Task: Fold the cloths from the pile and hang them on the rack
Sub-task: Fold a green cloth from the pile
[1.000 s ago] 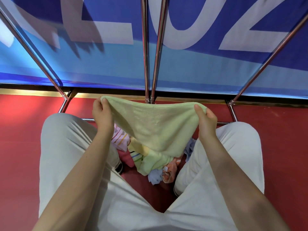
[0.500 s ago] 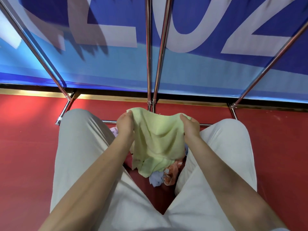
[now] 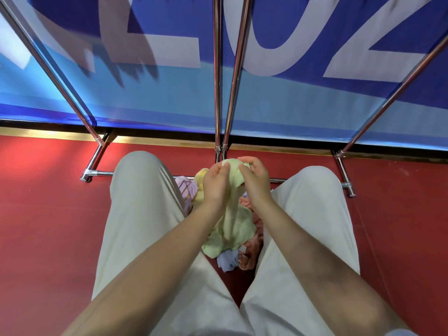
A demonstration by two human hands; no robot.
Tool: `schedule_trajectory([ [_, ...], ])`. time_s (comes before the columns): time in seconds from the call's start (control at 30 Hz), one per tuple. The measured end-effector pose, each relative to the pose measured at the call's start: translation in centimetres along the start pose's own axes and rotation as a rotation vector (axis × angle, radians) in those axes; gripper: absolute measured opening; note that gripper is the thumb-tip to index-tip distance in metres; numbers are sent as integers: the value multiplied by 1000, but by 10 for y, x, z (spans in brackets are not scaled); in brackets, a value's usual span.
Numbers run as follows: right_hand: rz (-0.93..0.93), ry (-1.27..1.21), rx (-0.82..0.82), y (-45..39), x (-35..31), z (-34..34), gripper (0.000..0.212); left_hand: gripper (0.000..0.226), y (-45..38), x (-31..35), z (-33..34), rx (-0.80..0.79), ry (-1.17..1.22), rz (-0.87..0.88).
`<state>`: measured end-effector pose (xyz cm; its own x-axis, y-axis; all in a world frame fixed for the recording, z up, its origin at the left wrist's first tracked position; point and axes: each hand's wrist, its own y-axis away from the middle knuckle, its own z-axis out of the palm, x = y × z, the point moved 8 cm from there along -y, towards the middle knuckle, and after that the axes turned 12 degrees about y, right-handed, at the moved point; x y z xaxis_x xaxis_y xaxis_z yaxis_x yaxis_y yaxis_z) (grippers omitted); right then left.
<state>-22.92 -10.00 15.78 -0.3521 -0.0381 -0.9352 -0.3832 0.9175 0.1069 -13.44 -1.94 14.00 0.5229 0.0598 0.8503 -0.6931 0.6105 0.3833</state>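
Folding step — left hand (image 3: 214,183) and right hand (image 3: 255,177) each pinched the green towel's (image 3: 236,221) joined corners; next, lifting it onto the rack (image 3: 219,93).

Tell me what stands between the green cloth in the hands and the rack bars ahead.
Nothing visible. The left hand and right hand pinch the green cloth by its top edge, just in front of the rack's two middle bars. The cloth pile lies below, between the knees, off that path.

Cloth (image 3: 236,221) between knees, over pile (image 3: 238,257) (on floor); rack (image 3: 219,76) ahead.
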Motion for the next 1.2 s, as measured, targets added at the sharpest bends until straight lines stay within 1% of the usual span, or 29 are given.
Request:
schedule_trajectory([
  [0.1, 19, -61, -45, -1, 0, 2, 17, 19, -5, -3, -2, 0, 55, -49],
  [0.2, 86, -256, -138, -1, -3, 10, 29, 26, -10, -2, -6, 24, 142, -79],
  [0.27, 70, -327, -194, 0, -7, 14, 35, 31, -13, -1, -10, 47, 160, -98],
  [0.33, -1, -220, -204, 1, -11, 15, 32, 34, -11, 0, -11, 43, 179, -116],
  [0.4, -81, -83, -165, 1, -13, 10, 23, 34, -8, 1, -8, 22, 199, -135],
  [0.47, -126, -35, -120, 2, -17, 5, 15, 31, -5, 2, -5, -7, 203, -140],
  [0.53, -171, 19, -94, 2, -20, 3, 13, 28, -3, 4, -4, -25, 194, -137],
  [0.67, -329, 236, 22, 0, -29, -3, 6, 20, -3, 8, -6, -26, 100, -58],
  [0.7, -353, 244, 45, 0, -31, -5, 5, 20, -3, 10, -6, -23, 69, -29],
  [0.77, -379, 232, 39, 1, -34, -7, 7, 18, -4, 12, -5, -35, 21, 15],
  [0.87, -347, 212, 22, 2, -32, -7, 8, 16, 0, 15, -1, -61, -4, 37],
  [0.97, -285, 186, 73, 3, -28, -12, 6, 21, 3, 16, 6, -98, -38, 51],
  [1.07, -193, 151, 114, 0, -22, -17, 8, 27, 5, 17, 10, -113, -57, 51],
  [1.2, -146, 92, 97, 0, -19, -20, 10, 19, 13, 22, 18, -226, -51, 109],
])
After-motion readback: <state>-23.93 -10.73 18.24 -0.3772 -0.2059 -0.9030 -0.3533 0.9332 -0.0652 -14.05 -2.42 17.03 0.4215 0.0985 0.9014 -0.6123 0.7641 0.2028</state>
